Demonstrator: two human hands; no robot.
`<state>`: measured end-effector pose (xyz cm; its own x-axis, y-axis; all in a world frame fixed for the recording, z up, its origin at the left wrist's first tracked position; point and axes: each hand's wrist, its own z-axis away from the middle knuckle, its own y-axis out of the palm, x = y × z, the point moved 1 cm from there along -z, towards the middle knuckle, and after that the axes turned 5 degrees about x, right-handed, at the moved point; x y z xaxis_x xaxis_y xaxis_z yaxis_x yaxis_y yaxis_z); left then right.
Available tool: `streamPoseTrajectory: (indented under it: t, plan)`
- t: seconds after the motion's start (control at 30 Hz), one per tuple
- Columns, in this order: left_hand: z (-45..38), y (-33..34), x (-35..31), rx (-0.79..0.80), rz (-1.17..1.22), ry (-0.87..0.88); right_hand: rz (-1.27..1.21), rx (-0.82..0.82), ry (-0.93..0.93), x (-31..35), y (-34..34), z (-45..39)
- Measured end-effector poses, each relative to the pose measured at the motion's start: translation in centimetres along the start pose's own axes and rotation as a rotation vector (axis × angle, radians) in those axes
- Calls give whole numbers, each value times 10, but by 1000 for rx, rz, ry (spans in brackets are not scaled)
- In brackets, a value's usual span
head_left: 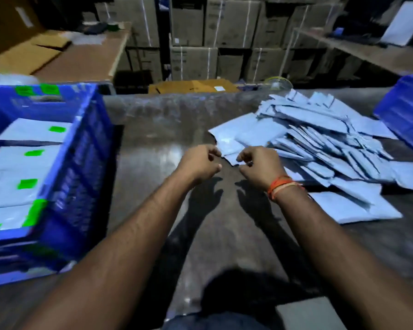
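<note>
Fingers (212, 152) curl beside packet pile (320, 144); blue crate (81, 144) at left

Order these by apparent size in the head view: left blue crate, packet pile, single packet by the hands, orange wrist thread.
1. blue crate and packet pile: alike, crate nearer, so unranked.
2. single packet.
3. orange wrist thread.

Both bare forearms reach forward from the lower edge of the view and converge. The left hand (199, 163) and right hand (260, 164) are held close together, knuckles up, well apart from the body. The fingers (215, 152) of each are curled inward toward the thumb; whether they pinch anything cannot be told. An orange thread band (280, 185) circles the right wrist.
</note>
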<state>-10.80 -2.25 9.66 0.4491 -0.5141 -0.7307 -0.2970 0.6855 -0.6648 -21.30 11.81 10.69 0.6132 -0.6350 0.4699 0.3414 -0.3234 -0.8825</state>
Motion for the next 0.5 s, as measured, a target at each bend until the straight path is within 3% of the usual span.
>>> streamPoseTrajectory:
  t: [0.23,0.5]
  plan:
    - [-28,146,-6,216,140,-73,337,67,196,-120,3,40]
    - [-30,166,-34,203,27,-39,395,210,434,-162,20,56]
